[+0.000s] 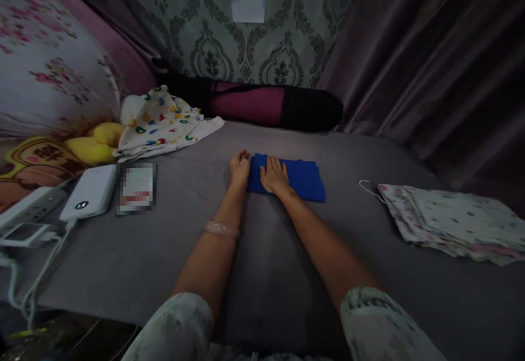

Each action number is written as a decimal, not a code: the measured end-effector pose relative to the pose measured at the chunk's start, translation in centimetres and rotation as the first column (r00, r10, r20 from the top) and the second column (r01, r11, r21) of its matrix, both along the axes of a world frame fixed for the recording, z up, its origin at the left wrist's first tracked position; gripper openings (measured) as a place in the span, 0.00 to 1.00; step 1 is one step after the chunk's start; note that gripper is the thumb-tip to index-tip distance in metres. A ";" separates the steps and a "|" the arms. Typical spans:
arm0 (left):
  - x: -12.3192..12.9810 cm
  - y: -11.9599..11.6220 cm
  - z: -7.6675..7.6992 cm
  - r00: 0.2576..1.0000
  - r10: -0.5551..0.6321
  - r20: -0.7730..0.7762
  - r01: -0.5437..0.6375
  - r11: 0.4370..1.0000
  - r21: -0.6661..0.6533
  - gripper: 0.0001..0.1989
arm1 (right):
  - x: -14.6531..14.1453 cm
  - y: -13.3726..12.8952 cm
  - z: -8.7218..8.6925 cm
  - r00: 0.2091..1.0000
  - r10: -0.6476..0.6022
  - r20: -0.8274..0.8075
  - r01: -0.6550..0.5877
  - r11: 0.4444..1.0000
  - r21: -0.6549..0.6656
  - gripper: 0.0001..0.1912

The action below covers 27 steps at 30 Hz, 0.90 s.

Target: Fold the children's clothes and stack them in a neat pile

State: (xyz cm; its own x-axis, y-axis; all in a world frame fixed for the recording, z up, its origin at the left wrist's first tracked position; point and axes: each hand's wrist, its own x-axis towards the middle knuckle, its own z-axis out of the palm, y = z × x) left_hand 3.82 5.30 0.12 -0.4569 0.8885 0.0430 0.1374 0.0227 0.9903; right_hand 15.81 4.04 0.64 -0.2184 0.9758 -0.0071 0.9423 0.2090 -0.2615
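A folded blue cloth (305,179) lies flat in the middle of the grey bed surface; its exact kind does not show. Along its left edge my left hand (240,169) is closed, with curled fingers at the fabric's border; the fingertips are partly hidden. My right hand (274,175) rests palm down on the left part of the cloth, its fingers stretched out and slightly apart. On my left forearm sits a pale bangle (221,230).
Folded patterned clothes (463,221) are stacked at the right. Leftward lie a phone-like object (136,188), a white power bank (91,194) with cables, a power strip (35,208) and a printed white cloth (164,126). A long black-and-maroon bag (250,104) lies along the wall.
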 end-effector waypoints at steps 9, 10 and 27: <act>-0.2 0.2 -0.4 0.998 -0.012 0.064 0.013 1.000 -0.025 0.21 | -0.1 0.2 1.2 1.000 -0.004 0.021 0.006 0.998 -0.070 0.34; -0.2 0.3 -0.4 0.997 -0.011 0.081 0.013 1.000 -0.022 0.21 | -0.3 0.2 1.4 1.000 -0.004 0.026 0.006 0.998 -0.061 0.34; -1.9 -1.2 2.4 0.925 -0.052 -0.377 0.023 0.996 -0.080 0.17 | -2.8 -0.5 1.0 0.989 0.130 0.071 -0.131 0.991 0.012 0.33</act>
